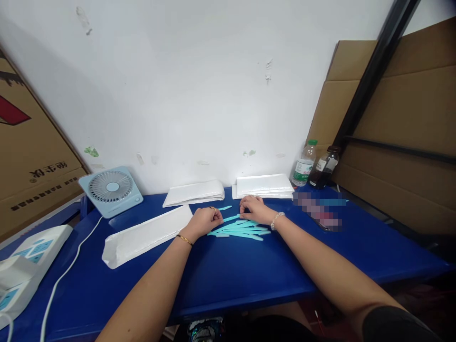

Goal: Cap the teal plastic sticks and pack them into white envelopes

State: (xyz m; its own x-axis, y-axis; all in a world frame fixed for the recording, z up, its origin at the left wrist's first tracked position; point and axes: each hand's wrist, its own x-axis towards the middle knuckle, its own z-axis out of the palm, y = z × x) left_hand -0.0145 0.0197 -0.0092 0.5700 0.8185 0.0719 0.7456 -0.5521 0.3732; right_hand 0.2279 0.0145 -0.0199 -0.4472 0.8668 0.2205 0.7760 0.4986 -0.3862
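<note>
Several slim turquoise sticks (pixel 245 230) lie fanned out in a pile on the blue table (pixel 249 275). One turquoise stick (pixel 231 218) spans the gap between my hands, just above the pile. My left hand (pixel 206 221) pinches its left end, with fingers closed. At its right end, my right hand (pixel 254 209) has its fingers curled round and closed on it. Another stick's tip shows behind my left hand. A long white padded envelope (pixel 149 236) lies to the left of my left hand, close to the wrist.
Two stacks of white envelopes (pixel 194 191) (pixel 263 185) lie along the wall. A blue fan (pixel 112 190), a white cable and a power strip (pixel 39 256) are at left. Two bottles (pixel 304 164) (pixel 323 167) and a blurred flat item (pixel 320 211) are at right.
</note>
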